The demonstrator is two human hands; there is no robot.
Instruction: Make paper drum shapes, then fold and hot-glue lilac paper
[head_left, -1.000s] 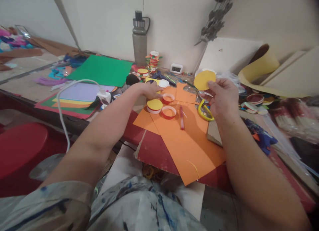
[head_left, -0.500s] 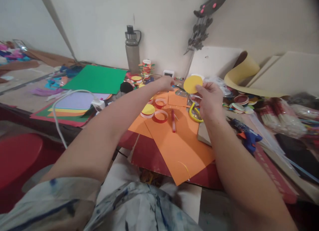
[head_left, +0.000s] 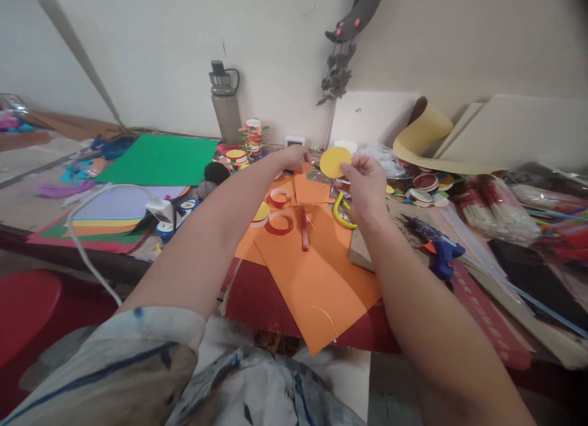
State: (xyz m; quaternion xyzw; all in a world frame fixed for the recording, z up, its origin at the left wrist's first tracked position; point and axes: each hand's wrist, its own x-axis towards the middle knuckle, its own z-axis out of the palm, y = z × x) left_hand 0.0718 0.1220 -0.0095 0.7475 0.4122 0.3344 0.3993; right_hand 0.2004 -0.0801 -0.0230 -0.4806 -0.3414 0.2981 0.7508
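Note:
My right hand (head_left: 366,182) pinches a flat yellow paper disc (head_left: 334,162) between thumb and fingers, held up above the table. Farther back and to the left, my left hand (head_left: 295,156) reaches down with its fingers drawn together beside a small orange paper piece (head_left: 312,188). What those fingers hold, if anything, is hidden. Below lie red-and-white paper rings (head_left: 280,223), one of them with a yellow top (head_left: 261,213) partly behind my left forearm. A red pen (head_left: 304,229) rests on a large orange sheet (head_left: 321,273). Yellow-handled scissors (head_left: 340,213) lie under my right hand.
A grey bottle (head_left: 226,111) stands against the wall. Green card (head_left: 160,160) and a white cable (head_left: 80,245) are at the left. On the right are a blue glue gun (head_left: 441,254), a curled yellow sheet (head_left: 420,141) and bagged sticks (head_left: 498,209).
The view has shifted, so everything sits farther left in it. My right hand still holds the yellow disc. My left hand stays low near the orange pieces.

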